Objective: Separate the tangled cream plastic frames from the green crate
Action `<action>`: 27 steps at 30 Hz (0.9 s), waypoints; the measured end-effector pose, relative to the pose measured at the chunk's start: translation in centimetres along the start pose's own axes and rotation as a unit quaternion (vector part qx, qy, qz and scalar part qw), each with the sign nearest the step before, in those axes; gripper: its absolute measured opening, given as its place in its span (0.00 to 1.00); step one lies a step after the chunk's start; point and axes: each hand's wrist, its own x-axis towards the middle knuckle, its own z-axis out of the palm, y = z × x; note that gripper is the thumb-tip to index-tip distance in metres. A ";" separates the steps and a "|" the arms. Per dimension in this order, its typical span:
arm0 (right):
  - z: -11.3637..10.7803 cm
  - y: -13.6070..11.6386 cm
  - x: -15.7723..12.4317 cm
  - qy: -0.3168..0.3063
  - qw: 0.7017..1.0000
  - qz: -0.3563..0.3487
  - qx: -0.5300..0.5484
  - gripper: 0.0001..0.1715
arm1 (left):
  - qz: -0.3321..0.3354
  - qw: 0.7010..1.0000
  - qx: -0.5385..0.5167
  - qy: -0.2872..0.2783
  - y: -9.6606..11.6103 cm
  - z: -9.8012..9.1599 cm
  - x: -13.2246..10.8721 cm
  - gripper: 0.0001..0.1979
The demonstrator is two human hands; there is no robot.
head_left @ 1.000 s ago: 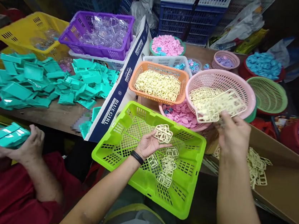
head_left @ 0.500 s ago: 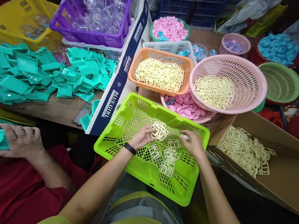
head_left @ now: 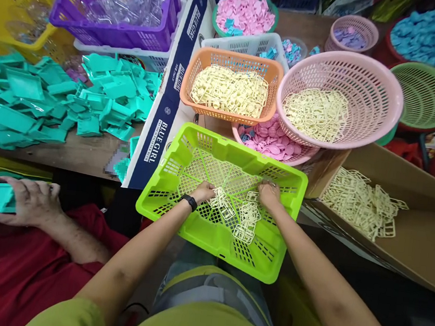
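Head view: both hands sit in the near lime-green basket (head_left: 270,253), left hand (head_left: 203,191) pinching a cream plastic frame (head_left: 219,199), right hand (head_left: 269,195) curled onto another frame (head_left: 253,196); frames look light, thin, stiff but snappable, best gripped by outer bars.
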 end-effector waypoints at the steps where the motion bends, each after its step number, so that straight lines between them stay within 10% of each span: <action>1: -0.2 0.3 0.0 0.001 1.000 -0.004 0.004 0.25 | 0.002 1.000 0.019 -0.007 0.0 0.1 0.1 0.11; 7: -1.0 2.2 -0.7 -0.025 0.997 -0.053 0.052 0.14 | 0.022 0.990 0.132 -0.043 0.1 1.4 0.5 0.10; 17: 3.1 -0.8 -1.4 -0.088 0.995 -0.002 0.046 0.35 | 0.042 0.955 0.294 -0.015 0.1 4.6 0.4 0.29; 27: 0.3 3.1 -1.1 -0.033 0.975 -0.093 0.199 0.22 | 0.036 0.979 0.199 -0.041 0.4 3.4 0.9 0.31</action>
